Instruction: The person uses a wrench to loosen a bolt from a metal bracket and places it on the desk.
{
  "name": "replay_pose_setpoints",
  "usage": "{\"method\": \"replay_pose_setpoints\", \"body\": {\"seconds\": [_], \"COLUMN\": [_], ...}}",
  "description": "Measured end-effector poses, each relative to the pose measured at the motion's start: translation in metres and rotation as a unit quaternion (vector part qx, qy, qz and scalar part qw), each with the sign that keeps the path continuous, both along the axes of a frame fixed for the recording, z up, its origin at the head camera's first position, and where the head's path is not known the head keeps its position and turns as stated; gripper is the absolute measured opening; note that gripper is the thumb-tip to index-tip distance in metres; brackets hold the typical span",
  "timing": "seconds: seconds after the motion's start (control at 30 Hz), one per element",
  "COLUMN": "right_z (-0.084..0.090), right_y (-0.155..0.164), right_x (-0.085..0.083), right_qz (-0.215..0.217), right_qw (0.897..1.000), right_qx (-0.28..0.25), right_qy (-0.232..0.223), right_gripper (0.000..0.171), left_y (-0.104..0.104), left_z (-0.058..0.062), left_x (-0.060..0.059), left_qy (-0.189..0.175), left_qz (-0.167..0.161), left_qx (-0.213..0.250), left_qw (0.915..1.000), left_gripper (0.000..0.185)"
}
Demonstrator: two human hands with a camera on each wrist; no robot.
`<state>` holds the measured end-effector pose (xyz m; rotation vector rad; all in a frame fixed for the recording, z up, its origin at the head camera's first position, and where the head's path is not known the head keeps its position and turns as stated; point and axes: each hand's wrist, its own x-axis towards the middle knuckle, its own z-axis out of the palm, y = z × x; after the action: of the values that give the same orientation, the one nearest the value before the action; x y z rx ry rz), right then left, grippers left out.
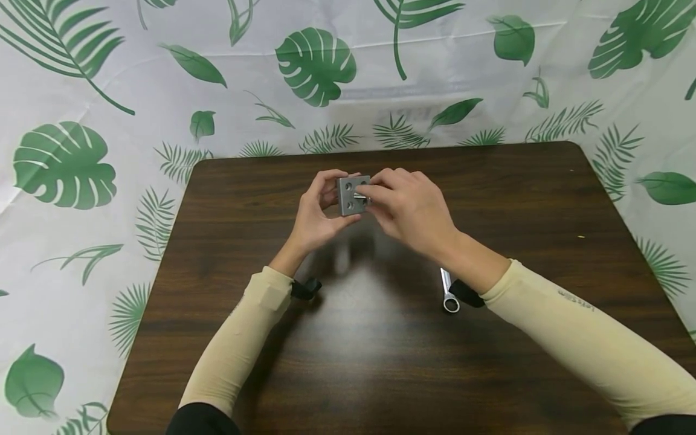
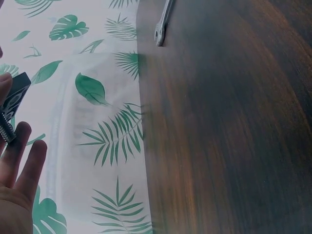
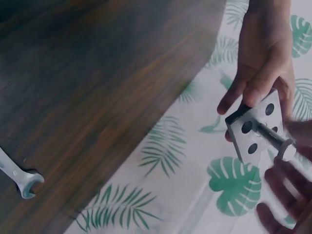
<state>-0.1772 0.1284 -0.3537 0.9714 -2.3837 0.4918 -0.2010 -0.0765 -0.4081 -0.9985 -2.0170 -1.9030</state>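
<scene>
A square grey metal block (image 1: 350, 194) with several round holes is held above the far middle of the dark wooden table (image 1: 380, 362). My left hand (image 1: 318, 211) grips the block (image 3: 256, 127) by its edges. My right hand (image 1: 402, 205) pinches the head of a threaded bolt (image 3: 274, 139) that sticks out of one of the block's holes. In the left wrist view only the block's corner (image 2: 17, 90) and the bolt's thread (image 2: 6, 127) show at the left edge, beside my left fingers (image 2: 22, 161).
A silver combination wrench (image 1: 447, 291) lies on the table just under my right wrist; it shows too as the wrench (image 2: 163, 22) and the wrench (image 3: 17, 175) in the wrist views. A leaf-patterned white cloth (image 1: 81, 181) surrounds the table on all sides.
</scene>
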Motion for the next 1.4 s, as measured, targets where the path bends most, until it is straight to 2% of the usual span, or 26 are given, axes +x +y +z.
{"method": "replay_pose_setpoints", "body": {"seconds": [0.13,0.2,0.43,0.57,0.8,0.9,1.0,1.07,1.17,1.23,1.33,1.4], "right_z": [0.0004,0.0006,0.0010,0.0011,0.0030,0.0033,0.0036,0.0039,0.0043,0.0045,0.0053,0.0050], "right_y": [-0.0012,-0.0015,-0.0015,-0.0015,-0.0020,-0.0008,0.0001,-0.0001,-0.0011,-0.0012,-0.0004,0.0000], "right_x": [0.0012,0.0011,-0.0005,-0.0003,0.0012,0.0002,-0.0004,0.0002,0.0011,0.0011,0.0000,-0.0007], "right_qz": [-0.057,-0.066,-0.015,0.004,-0.070,-0.042,-0.001,-0.008,-0.050,-0.060,-0.022,0.008], "right_qw": [0.998,0.997,1.000,1.000,0.997,0.999,1.000,1.000,0.999,0.998,1.000,1.000], "right_qx": [-0.004,-0.002,0.003,-0.006,-0.002,0.006,0.008,0.002,-0.003,0.002,0.007,0.008], "right_qy": [-0.020,-0.027,-0.001,0.002,-0.019,-0.021,-0.014,-0.011,-0.020,-0.021,-0.015,-0.006], "right_gripper": [0.034,0.032,0.018,0.021,0.032,0.021,0.025,0.028,0.033,0.030,0.018,0.022], "left_y": [-0.0001,-0.0001,0.0002,-0.0002,0.0008,0.0007,0.0005,0.0008,0.0013,0.0016,0.0012,0.0009], "left_z": [0.0004,0.0003,-0.0003,0.0009,0.0015,0.0012,0.0007,0.0008,0.0010,0.0012,0.0012,0.0011], "left_x": [0.0000,0.0002,0.0003,-0.0003,-0.0014,-0.0010,-0.0010,-0.0015,-0.0019,-0.0016,-0.0010,-0.0009], "left_qy": [0.008,0.008,0.002,0.013,0.013,0.009,0.008,0.013,0.017,0.017,0.012,0.013], "left_qz": [0.005,0.007,0.001,0.006,0.005,0.004,0.003,0.005,0.005,0.004,0.004,0.005], "left_qx": [-0.003,-0.005,-0.003,-0.002,0.002,0.002,0.004,0.005,0.006,0.004,0.004,0.006], "left_qw": [1.0000,0.9999,1.0000,0.9999,0.9999,1.0000,1.0000,0.9999,0.9998,0.9998,0.9999,0.9999], "left_gripper": [0.068,0.068,0.073,0.069,0.068,0.068,0.067,0.067,0.067,0.068,0.068,0.067]}}
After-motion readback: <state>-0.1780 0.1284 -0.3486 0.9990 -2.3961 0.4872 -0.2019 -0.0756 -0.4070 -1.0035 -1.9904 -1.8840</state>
